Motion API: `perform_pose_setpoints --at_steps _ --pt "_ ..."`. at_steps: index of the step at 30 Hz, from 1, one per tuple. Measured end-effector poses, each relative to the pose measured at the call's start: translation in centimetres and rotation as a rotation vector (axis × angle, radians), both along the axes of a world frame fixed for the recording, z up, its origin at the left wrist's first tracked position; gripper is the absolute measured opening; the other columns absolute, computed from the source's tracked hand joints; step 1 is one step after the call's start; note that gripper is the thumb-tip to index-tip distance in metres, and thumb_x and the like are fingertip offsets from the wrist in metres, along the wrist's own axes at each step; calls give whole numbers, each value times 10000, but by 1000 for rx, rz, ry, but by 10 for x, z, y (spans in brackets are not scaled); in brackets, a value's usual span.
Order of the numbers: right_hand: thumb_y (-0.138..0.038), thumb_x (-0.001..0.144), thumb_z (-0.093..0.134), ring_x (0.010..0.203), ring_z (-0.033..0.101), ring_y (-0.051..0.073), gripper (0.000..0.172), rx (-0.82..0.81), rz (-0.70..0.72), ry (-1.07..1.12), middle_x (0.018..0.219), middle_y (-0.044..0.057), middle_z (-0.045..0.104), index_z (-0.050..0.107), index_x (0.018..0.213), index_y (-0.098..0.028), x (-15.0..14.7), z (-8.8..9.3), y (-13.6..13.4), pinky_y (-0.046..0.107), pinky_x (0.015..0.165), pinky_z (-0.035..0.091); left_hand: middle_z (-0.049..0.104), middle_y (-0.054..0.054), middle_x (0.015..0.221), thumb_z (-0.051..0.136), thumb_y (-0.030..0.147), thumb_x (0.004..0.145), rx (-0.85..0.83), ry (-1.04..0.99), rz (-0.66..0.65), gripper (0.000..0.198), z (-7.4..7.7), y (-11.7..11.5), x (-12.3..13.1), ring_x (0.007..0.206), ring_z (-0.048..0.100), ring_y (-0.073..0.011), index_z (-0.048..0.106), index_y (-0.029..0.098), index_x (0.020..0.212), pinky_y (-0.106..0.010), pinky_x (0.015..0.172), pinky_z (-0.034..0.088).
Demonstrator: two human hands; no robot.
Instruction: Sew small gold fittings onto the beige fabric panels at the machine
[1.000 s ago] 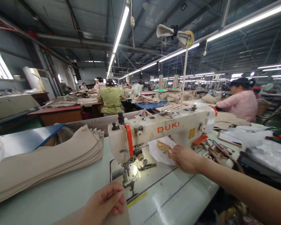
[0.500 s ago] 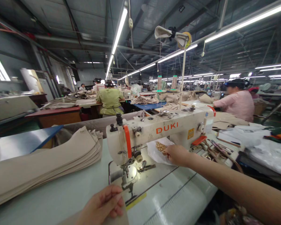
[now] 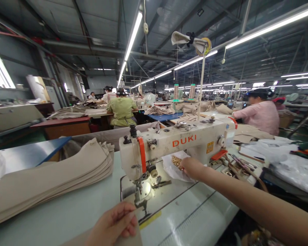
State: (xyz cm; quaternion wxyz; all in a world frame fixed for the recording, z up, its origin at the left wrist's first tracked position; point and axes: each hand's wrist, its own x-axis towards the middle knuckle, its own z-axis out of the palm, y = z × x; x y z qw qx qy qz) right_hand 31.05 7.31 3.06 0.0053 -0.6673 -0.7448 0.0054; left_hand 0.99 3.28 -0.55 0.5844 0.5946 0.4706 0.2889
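Note:
My left hand (image 3: 115,222) is closed in a pinch on a beige fabric piece (image 3: 132,235) at the front edge of the sewing machine bed. Under the machine's arm, my right hand (image 3: 192,168) has its fingers drawn together at a small heap of gold metal rings (image 3: 176,162). Those rings lie on a white plastic bag (image 3: 169,167). What sits between the right fingertips is hidden. The white sewing machine (image 3: 164,143) stands between the hands, its needle and presser foot (image 3: 139,187) just beyond my left hand.
A stack of cut beige fabric panels (image 3: 66,171) lies on the left of the table. Scissors and other tools (image 3: 238,164) are at the right end, near clear plastic bags (image 3: 292,164). Co-workers in green (image 3: 122,109) and pink (image 3: 263,112) sit farther back.
The view has shifted slightly. Both hands keep nearly the same places, the left on the fabric piece and the right at the gold rings.

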Motion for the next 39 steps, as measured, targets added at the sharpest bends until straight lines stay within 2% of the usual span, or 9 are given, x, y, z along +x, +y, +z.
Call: perform_pose_setpoints --at_steps 9,14,17,20,22,26,31,35,39 --pt "-92 730 582 713 620 242 134 97 -88 269 760 111 700 700 694 -145 3 -3 5 289 614 408 663 -10 598 701 636 537 38 -7 2 504 -13 4 -3 518 594 -141 612 171 711 -239 501 443" --pt "-83 721 560 657 585 191 119 169 -62 503 668 65 653 641 661 -147 10 -2 5 271 596 390 666 -5 605 703 610 556 29 -40 -4 474 -24 8 -6 506 597 -137 604 176 719 -236 496 440" --pt "-91 738 534 648 592 154 105 161 -5 672 667 24 642 609 702 -155 7 -1 -3 245 598 416 662 -3 599 711 592 560 24 -53 -9 458 -19 5 -4 503 594 -133 600 174 712 -234 493 428" --pt "-191 775 554 634 607 139 67 123 57 803 663 4 640 606 744 -164 -7 -5 -18 238 594 447 651 0 572 725 583 531 5 -41 8 467 -9 0 1 491 586 -133 589 169 701 -239 489 418" --pt "-294 768 604 633 616 141 129 61 117 942 664 4 642 620 756 -167 -22 -13 -31 251 604 464 652 -3 574 722 578 529 3 -32 20 468 -3 -3 3 493 588 -135 585 167 703 -243 492 414" --pt "-408 653 734 651 630 143 272 -196 216 1427 665 1 649 649 741 -165 -57 -32 -52 271 650 486 653 -4 585 703 558 559 22 -26 30 440 -1 -6 5 501 588 -131 581 163 709 -245 504 413" --pt "-406 562 810 687 642 141 334 -346 104 1707 686 8 671 684 737 -152 -85 -39 -56 276 704 499 646 -3 585 657 561 602 46 -33 30 420 1 -10 4 508 589 -133 565 167 715 -252 520 420" --pt "-324 527 849 687 655 123 314 -481 -8 1892 727 25 691 695 730 -139 -96 -38 -54 239 696 509 639 -1 582 621 556 648 70 -41 30 395 3 -12 5 516 593 -135 554 173 716 -254 526 421" --pt "-248 531 855 667 663 108 293 -563 -50 1984 735 40 701 706 750 -121 -102 -40 -54 205 675 521 643 -9 590 614 550 662 85 -49 28 392 1 -12 4 510 593 -139 558 168 735 -255 520 425"
